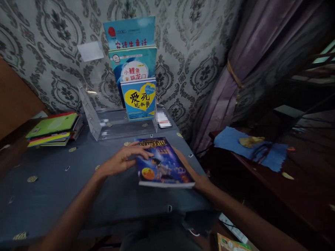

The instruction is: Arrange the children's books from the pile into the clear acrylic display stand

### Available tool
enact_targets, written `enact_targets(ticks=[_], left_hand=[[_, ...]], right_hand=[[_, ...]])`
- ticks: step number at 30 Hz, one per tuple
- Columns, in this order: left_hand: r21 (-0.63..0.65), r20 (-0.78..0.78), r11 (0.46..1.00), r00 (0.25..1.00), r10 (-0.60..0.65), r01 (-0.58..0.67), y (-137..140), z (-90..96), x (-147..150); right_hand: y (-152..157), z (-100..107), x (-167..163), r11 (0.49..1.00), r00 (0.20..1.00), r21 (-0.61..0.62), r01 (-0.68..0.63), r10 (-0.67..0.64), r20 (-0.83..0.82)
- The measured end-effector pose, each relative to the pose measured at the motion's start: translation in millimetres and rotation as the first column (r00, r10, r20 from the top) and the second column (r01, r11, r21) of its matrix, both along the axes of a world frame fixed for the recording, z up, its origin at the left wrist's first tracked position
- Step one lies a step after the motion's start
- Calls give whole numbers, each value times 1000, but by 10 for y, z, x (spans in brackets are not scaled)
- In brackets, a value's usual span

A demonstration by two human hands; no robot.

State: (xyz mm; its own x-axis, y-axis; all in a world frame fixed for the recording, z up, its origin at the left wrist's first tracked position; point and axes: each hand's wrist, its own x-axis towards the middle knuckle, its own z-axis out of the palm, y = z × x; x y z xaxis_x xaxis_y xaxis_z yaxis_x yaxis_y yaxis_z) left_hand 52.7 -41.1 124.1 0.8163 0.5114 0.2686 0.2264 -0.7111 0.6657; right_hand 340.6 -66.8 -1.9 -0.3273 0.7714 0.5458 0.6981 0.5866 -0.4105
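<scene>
A purple-blue paperback book (166,168) with an illustrated cover is held tilted just above the dark table. My left hand (126,158) is closed on its left side, fingers lying over the cover. Along the right edge, my right hand (187,163) grips the book, its fingers partly hidden behind it. Beyond the book stands a clear acrylic book rack (117,129). Upright at its right end are a blue book with a yellow heart (140,100), a teal book (150,61) and a taller blue book (130,29).
A stack of books (52,126) lies at the left on the dark tablecloth (84,192). A small white card (164,119) sits by the rack. To the right hangs a tied purple curtain (220,90); a blue cloth (229,141) drapes over a dark red surface. A power strip (234,228) lies below.
</scene>
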Motion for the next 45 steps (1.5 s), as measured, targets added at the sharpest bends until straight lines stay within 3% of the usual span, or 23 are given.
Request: enact_targets(ticks=[4,8,13,18,23,28,34,36,39,42,45], left_hand=[[206,-164,965,966,199,-164,-115,-485,-112],[255,-176,946,952,251,-202,-163,-815,-140],[176,-131,950,951,282,-257,-156,-871,-79],[169,-125,940,940,318,-295,-189,-940,42],[200,-141,930,930,339,-308,-104,-993,119],[231,-144,922,926,349,-312,100,-1004,185],[298,-105,845,864,492,-444,294,-1096,280],[329,-89,821,851,518,-466,322,-1118,293],[380,-61,800,850,522,-464,334,-1137,292],[420,-32,787,859,510,-452,329,-1147,279],[429,-22,778,856,517,-459,321,-1144,266]], right_hand=[[107,-61,34,996,992,-86,-13,23,126],[192,-49,51,982,985,-190,13,20,169],[317,24,76,965,995,-260,-14,-12,-99],[403,173,-31,897,932,-441,-18,-145,-333],[596,144,-134,898,916,-415,145,-280,-287],[819,81,-125,903,928,-356,241,-321,-187],[766,106,-74,916,940,-216,338,-339,32],[703,161,-149,948,954,-106,299,-294,64],[640,275,-399,998,998,-57,21,-18,58],[657,353,-707,962,973,-162,-221,230,35],[736,358,-903,902,946,-305,-306,323,4]])
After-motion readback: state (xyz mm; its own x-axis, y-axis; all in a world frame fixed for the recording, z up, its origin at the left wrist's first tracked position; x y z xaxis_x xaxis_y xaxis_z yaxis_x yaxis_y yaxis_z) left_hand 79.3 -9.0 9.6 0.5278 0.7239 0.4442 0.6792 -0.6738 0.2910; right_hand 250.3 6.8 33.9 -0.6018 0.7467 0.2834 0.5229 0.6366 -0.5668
